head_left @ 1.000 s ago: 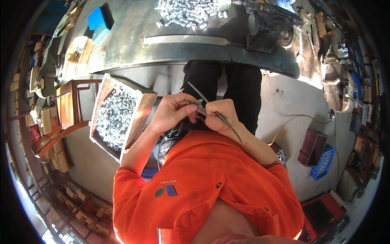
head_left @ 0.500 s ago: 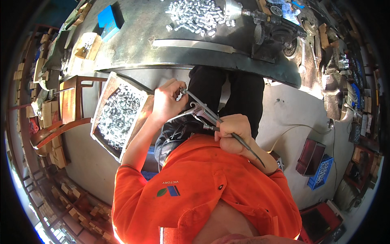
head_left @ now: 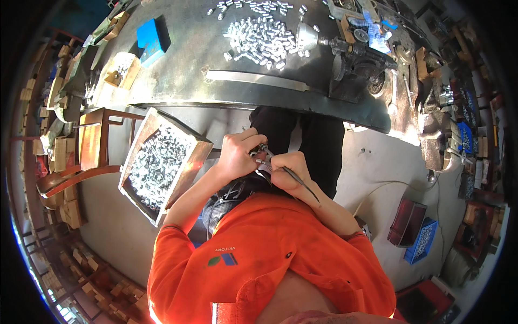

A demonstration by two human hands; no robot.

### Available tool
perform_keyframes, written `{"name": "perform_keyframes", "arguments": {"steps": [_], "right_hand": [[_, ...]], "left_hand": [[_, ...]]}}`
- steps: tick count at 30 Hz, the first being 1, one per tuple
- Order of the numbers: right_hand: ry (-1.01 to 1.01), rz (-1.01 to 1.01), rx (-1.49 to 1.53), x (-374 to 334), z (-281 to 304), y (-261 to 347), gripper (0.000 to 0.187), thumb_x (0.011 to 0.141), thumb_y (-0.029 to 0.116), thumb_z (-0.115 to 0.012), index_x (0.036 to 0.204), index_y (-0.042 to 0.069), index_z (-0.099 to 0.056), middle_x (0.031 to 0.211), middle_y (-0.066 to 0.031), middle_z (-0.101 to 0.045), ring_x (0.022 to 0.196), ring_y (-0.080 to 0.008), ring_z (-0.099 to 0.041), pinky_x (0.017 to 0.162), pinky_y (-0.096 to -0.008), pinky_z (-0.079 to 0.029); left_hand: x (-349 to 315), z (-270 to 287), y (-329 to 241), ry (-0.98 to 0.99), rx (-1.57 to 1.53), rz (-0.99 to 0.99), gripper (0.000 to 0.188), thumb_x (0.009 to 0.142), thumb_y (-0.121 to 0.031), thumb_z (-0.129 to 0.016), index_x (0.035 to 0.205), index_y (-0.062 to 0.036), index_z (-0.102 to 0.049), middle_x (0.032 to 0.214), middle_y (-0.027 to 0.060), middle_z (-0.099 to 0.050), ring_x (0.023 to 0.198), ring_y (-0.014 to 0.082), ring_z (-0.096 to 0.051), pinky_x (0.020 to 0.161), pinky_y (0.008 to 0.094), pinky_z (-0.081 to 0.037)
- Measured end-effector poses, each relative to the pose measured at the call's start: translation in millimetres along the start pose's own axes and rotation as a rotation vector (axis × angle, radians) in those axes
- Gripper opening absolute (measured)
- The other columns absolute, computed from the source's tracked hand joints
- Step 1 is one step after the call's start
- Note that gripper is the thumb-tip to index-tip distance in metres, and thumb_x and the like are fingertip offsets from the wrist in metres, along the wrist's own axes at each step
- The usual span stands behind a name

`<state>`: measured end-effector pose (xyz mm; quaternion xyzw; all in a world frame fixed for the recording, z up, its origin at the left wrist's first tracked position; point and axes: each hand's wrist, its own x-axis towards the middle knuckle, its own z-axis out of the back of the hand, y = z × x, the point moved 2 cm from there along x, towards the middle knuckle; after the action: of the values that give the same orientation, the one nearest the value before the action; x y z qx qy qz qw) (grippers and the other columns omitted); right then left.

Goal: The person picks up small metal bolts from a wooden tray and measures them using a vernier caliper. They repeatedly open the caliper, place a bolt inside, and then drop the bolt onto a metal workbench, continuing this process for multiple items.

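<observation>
My left hand (head_left: 236, 155) is closed over my lap, thumb and fingers pinching a small shiny metal fitting (head_left: 263, 147). Close beside it, my right hand (head_left: 291, 168) is wrapped round a slim, dark, file-like metal rod (head_left: 302, 184). Its tapered tail sticks out of the fist towards my chest, while the front part is largely covered by my fingers. Between the hands shows part of a silvery metal tool (head_left: 263, 166); its kind is hard to make out. The two hands are almost touching.
Left of my lap stands a wooden box (head_left: 200, 154) full of small metal fittings. On the bench (head_left: 189, 89) ahead lie a pile of fittings (head_left: 259, 40), a flat metal strip (head_left: 256, 80), a blue box (head_left: 150, 42) and a dark machine (head_left: 350, 67). Shelving lines the far left.
My right hand has moved left and up, up against my left hand. The left hand has shifted right and slightly down. Less of the rod shows between the hands. The view has tilted slightly.
</observation>
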<state>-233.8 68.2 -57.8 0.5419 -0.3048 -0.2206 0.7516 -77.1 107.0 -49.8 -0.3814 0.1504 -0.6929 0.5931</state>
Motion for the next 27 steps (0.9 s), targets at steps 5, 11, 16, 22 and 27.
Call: {"name": "perform_keyframes", "arguments": {"steps": [5, 11, 16, 22, 27], "right_hand": [[-0.129, -0.017, 0.100, -18.2, 23.8, -0.2, 0.026, 0.059, -0.018, -0.046, 0.049, 0.001, -0.030, 0.044, -0.0050, -0.038, 0.043, -0.0147, -0.056, 0.037, -0.0246, -0.038], [-0.186, -0.205, 0.330, -32.5, 33.4, 2.8, 0.029, 0.064, -0.017, -0.046, 0.048, 0.001, -0.031, 0.052, -0.0048, -0.042, 0.042, -0.0127, -0.048, 0.040, -0.0247, -0.041], [-0.208, -0.184, 0.321, -34.8, 25.4, 2.7, 0.030, 0.063, -0.018, -0.048, 0.048, 0.002, -0.032, 0.047, -0.0033, -0.043, 0.045, -0.0161, -0.057, 0.042, -0.0240, -0.040], [-0.192, -0.158, 0.355, -34.8, 24.4, -4.4, 0.026, 0.067, -0.015, -0.039, 0.048, 0.002, -0.031, 0.048, -0.0080, -0.044, 0.043, -0.0123, -0.045, 0.040, -0.0275, -0.046], [-0.150, -0.191, 0.364, -30.3, 17.4, -7.5, 0.028, 0.067, -0.015, -0.043, 0.049, 0.002, -0.031, 0.049, -0.0069, -0.044, 0.043, -0.0122, -0.047, 0.039, -0.0262, -0.045]], "left_hand": [[31.3, 5.5, 34.8, -0.047, 0.135, 0.095, 0.016, 0.063, -0.009, -0.065, 0.079, -0.0095, -0.062, 0.071, 0.0090, -0.056, 0.058, 0.0282, -0.059, 0.053, 0.0353, -0.048], [125.9, 32.7, 89.6, -0.227, -0.085, 0.277, 0.014, 0.070, -0.004, -0.063, 0.083, -0.0036, -0.060, 0.070, 0.0067, -0.060, 0.057, 0.0137, -0.058, 0.056, 0.0275, -0.046], [150.0, 76.2, 83.8, -0.352, -0.640, 0.255, 0.036, 0.080, 0.004, -0.058, 0.115, 0.0065, -0.048, 0.089, 0.0087, -0.056, 0.069, 0.0142, -0.058, 0.058, 0.0238, -0.049], [29.8, 124.7, 135.6, -0.322, -0.118, 0.420, 0.020, 0.083, -0.006, -0.057, 0.101, 0.0015, -0.061, 0.071, 0.0064, -0.066, 0.059, 0.0082, -0.057, 0.059, 0.0221, -0.046], [-103.6, 164.2, 227.7, -0.345, -0.052, 0.739, 0.034, 0.072, -0.008, -0.062, 0.106, -0.0031, -0.063, 0.070, 0.0074, -0.067, 0.062, 0.0100, -0.060, 0.059, 0.0234, -0.046]]}}
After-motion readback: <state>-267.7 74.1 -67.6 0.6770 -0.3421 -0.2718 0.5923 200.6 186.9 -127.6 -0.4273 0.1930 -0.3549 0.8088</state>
